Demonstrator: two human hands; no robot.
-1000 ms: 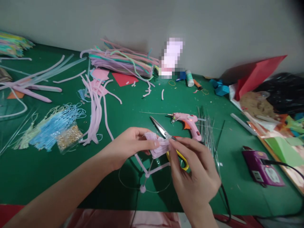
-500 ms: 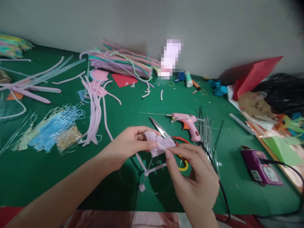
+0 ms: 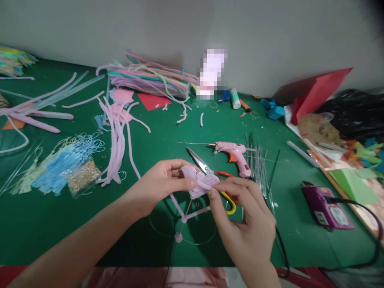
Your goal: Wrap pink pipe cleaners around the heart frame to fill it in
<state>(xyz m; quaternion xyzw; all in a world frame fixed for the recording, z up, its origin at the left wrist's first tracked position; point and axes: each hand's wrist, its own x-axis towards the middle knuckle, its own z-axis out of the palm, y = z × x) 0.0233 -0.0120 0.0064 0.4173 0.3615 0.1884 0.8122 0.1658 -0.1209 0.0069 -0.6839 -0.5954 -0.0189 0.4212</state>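
Note:
Between my two hands is a lilac pipe-cleaner piece point(image 3: 200, 187), made of folded rows that fan out. My left hand point(image 3: 168, 180) pinches its left side between thumb and fingers. On its right edge, the thumb and fingertips of my right hand point(image 3: 244, 212) are closed. Below the piece hang a wire stem, lilac pipe-cleaner strands joined at a knot point(image 3: 184, 219), and a small lilac ball point(image 3: 178, 237). A thin wire loop curves around the ball. Scissors point(image 3: 198, 160) with red and yellow handles lie behind my hands, partly hidden by them.
A pink glue gun point(image 3: 235, 154) lies beyond the scissors, near thin metal wires point(image 3: 259, 168). At right sits a purple power box point(image 3: 327, 208) with a black cable. Blue tassels point(image 3: 66, 164), a bag of gold beads point(image 3: 82, 176) and lilac pipe cleaners point(image 3: 115, 148) lie at left.
The view has shifted slightly, so the table things sit a little further left. Both hands keep their hold on the lilac piece, with hardly any movement.

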